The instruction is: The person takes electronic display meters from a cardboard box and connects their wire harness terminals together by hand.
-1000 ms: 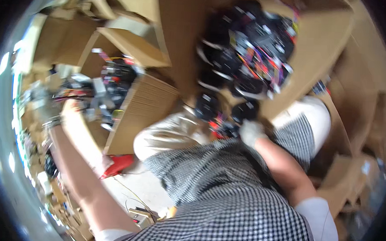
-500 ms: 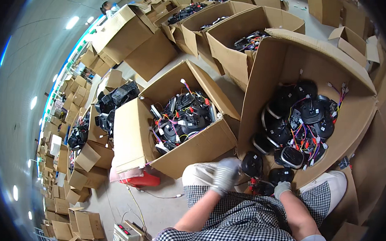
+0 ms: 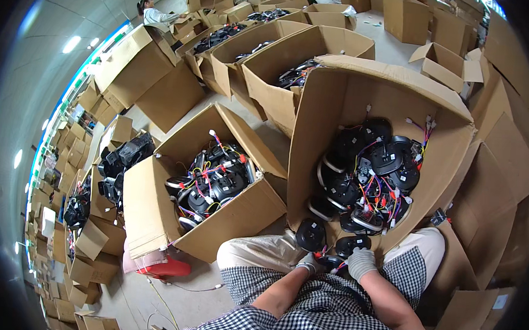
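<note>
Low in the picture, both my hands wear light knitted gloves and meet above my lap. My left hand (image 3: 310,263) is closed at the left side of a black wired unit (image 3: 331,261); its fingertips are partly hidden. My right hand (image 3: 362,263) curls at that unit's right side, beside purple and red wires. Just beyond the right fingers sits a rounded black housing (image 3: 353,244). Another black oval housing (image 3: 311,234) stands to its left, at the near edge of the large carton (image 3: 437,199). That carton holds a pile of similar black housings with coloured wires and white connectors.
A smaller carton (image 3: 232,228) of wired black parts stands at left, beside a red stool (image 3: 168,268) with a pink cover. More filled cartons (image 3: 268,76) line the back. Flattened cardboard (image 3: 500,175) leans at right. A co-worker (image 3: 156,14) is at the far left.
My left hand, blurred over my left knee before, has come down and right to the wired unit. My right hand stays near the rounded housing. The whole view has shifted, with the cartons now further left.
</note>
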Demonstrator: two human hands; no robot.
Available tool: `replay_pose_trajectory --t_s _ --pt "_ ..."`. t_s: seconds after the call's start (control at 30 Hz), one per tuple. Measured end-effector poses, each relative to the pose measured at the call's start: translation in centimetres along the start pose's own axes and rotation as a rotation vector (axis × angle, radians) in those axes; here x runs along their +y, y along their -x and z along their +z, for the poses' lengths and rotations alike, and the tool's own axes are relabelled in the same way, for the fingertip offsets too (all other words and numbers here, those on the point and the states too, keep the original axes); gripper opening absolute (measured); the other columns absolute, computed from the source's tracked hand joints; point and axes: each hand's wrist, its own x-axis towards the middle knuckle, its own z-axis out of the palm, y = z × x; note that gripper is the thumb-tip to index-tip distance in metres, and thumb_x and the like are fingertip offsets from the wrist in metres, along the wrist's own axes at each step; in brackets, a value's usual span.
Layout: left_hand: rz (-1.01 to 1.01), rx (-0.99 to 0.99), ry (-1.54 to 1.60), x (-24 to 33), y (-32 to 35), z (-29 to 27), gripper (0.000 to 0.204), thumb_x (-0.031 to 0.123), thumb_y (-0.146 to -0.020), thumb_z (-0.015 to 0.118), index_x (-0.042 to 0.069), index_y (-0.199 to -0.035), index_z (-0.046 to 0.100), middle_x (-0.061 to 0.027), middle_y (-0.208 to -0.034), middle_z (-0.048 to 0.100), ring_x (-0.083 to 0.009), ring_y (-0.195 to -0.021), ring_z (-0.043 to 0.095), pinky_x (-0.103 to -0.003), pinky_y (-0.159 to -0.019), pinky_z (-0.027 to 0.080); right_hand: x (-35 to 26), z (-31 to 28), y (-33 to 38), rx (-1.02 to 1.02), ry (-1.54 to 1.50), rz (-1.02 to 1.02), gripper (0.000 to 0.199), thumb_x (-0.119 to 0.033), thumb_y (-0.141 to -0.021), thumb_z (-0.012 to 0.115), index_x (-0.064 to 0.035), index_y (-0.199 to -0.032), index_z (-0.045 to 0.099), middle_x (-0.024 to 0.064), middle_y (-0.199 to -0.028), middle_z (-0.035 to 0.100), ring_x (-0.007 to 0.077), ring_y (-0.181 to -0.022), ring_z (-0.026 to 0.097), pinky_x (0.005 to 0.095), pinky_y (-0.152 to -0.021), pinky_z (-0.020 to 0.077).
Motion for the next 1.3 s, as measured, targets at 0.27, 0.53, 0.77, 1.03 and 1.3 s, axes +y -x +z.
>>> replay_pose_trajectory --t_s 0.27,0.53,0.77,1.03,1.3 --pt "-0.125 -0.119 -0.13 -2.8 -1.3 1.4 0.057 0.059 -0.071 0.06 0.018 -0.111 0.062 -0.0082 -0.106 0.064 -0.025 -0.098 0.06 -0.035 -0.083 0.046 1.0 -1.6 1.7 0.133 -0.055 -0.133 0.037 -0.037 -0.089 0.044 -0.0094 -0.085 0.069 0.006 -0.081 0.063 0.0221 -0.086 0.056 0.0404 -0.071 0.0473" --pt "0.127 -0.213 0.115 -5.9 -3.0 2.0 0.045 0.041 -0.078 0.058 0.023 -0.12 0.054 -0.0035 -0.129 0.048 -0.0266 -0.121 0.041 -0.036 -0.105 0.028 0.8 -3.7 2.5 0.08 0.158 -0.392 0.029 -0.033 -0.089 0.044 -0.0147 -0.092 0.067 0.0042 -0.082 0.064 0.0233 -0.087 0.056 0.0377 -0.074 0.0491" --pt "0.079 0.231 1.303 6.0 -0.3 -2.8 0.015 0.012 -0.084 0.056 0.006 -0.097 0.056 -0.0047 -0.083 0.061 -0.0156 -0.07 0.061 -0.029 -0.061 0.052 1.7 -5.2 3.8 0.479 -0.683 0.005 0.028 -0.029 -0.085 0.055 -0.0024 -0.081 0.061 0.0154 -0.087 0.058 0.0315 -0.081 0.056 0.0414 -0.07 0.0454" --pt "0.251 -0.024 1.681 16.7 -3.9 -14.0 0.035 0.031 -0.09 0.045 0.009 -0.116 0.052 -0.0042 -0.117 0.055 -0.0205 -0.107 0.049 -0.037 -0.098 0.034 4.6 -6.7 3.5 0.893 -0.911 0.155 0.018 -0.017 -0.081 0.056 -0.0003 -0.085 0.061 0.0167 -0.09 0.057 0.0331 -0.082 0.056 0.0401 -0.073 0.0448" --pt "0.283 0.182 0.961 9.6 -0.3 -11.2 0.042 0.007 -0.084 0.056 -0.001 -0.124 0.046 -0.0091 -0.115 0.055 -0.0187 -0.107 0.051 -0.029 -0.093 0.038 1.4 -5.5 3.1 0.661 -0.969 0.084 0.02 -0.021 -0.082 0.056 -0.0018 -0.085 0.061 0.0155 -0.087 0.058 0.033 -0.076 0.057 0.0421 -0.069 0.0458"
